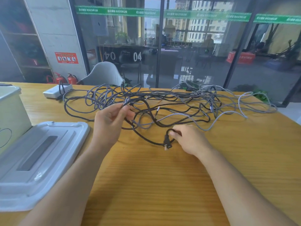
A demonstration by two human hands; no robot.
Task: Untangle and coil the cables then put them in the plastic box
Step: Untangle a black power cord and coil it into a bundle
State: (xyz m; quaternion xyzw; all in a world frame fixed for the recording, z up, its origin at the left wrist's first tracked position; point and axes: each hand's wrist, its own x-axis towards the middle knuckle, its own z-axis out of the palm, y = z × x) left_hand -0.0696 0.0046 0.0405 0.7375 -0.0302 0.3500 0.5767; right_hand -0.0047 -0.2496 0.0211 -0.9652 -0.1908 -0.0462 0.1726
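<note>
Tangled cables (162,98); open plastic box (9,111)

2 bare forearms, the left hand (108,121) and right hand (192,141), no sleeves, rings or watch visible.

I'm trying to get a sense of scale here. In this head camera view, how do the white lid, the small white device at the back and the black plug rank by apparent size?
1. White lid, though it lies nearest the camera, which inflates it.
2. Small white device, farther back.
3. Black plug, by the right hand.
</note>
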